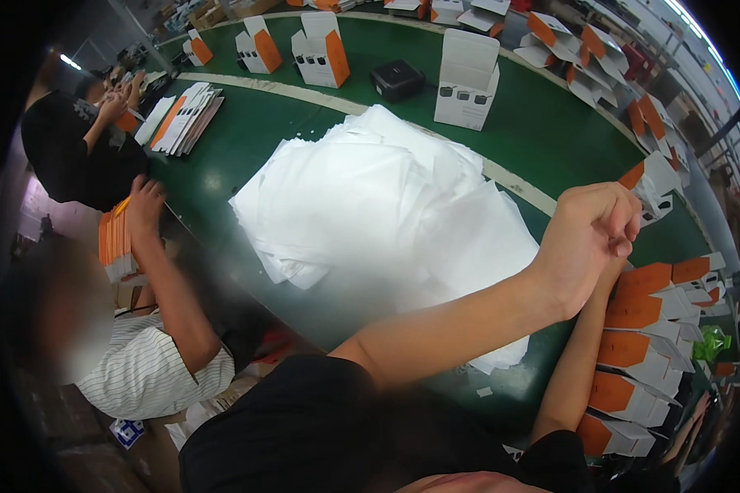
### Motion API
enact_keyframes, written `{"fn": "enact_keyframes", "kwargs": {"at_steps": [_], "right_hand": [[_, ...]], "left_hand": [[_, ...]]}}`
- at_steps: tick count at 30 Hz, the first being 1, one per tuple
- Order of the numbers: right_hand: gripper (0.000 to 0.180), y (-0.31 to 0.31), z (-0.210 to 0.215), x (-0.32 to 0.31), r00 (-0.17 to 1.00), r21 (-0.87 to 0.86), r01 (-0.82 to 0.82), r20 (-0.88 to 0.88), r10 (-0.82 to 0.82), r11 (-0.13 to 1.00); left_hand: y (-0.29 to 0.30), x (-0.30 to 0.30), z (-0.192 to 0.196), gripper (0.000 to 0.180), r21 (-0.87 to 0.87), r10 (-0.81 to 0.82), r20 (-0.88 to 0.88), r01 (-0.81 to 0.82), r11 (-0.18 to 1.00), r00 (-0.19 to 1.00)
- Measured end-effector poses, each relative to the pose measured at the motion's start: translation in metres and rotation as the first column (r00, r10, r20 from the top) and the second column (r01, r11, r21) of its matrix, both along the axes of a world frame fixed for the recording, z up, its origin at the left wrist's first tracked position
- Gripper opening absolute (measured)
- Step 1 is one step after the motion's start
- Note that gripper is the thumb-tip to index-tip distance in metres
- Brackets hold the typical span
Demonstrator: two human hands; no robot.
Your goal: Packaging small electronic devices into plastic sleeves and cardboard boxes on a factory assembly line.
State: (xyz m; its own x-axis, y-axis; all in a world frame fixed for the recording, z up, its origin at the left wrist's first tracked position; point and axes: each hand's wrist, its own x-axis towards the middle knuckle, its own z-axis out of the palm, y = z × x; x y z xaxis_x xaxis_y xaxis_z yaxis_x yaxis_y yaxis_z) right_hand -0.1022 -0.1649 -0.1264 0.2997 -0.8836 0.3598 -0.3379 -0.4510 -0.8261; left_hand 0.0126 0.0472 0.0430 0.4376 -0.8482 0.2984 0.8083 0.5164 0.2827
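Observation:
My left arm reaches across to the right, and my left hand point(594, 226) has its fingers curled in. What it holds, if anything, is hidden. My right hand point(616, 264) is mostly covered by the left hand and wrist, so its fingers do not show. Just beyond both hands is an open white and orange carton point(654, 197); I cannot tell whether either hand touches it. Under my left forearm lies a big loose heap of thin white sheets point(345, 193) on the green table point(214, 172).
Rows of open orange and white cartons point(633, 349) stand right of my arms. Across the table are an upright carton point(466, 86), a black case point(397, 80) and more cartons point(321, 51). Flattened cartons point(187, 119) lie left, near a co-worker in a striped shirt point(152, 353).

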Motion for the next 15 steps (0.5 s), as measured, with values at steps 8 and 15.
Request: {"fn": "enact_keyframes", "kwargs": {"at_steps": [8,15], "right_hand": [[0.017,-0.018,-0.021,0.006,0.967,-0.085,-0.124,0.212,0.139,0.989],[0.011,-0.013,-0.003,0.003,0.990,-0.080,0.048,0.138,-0.037,0.996]], "left_hand": [[0.001,0.019,0.009,0.015,0.188,0.080,0.377,-0.161,0.969,0.923],[0.001,0.209,0.007,0.029,-0.084,0.037,0.996,-0.996,0.023,-0.083]]}}
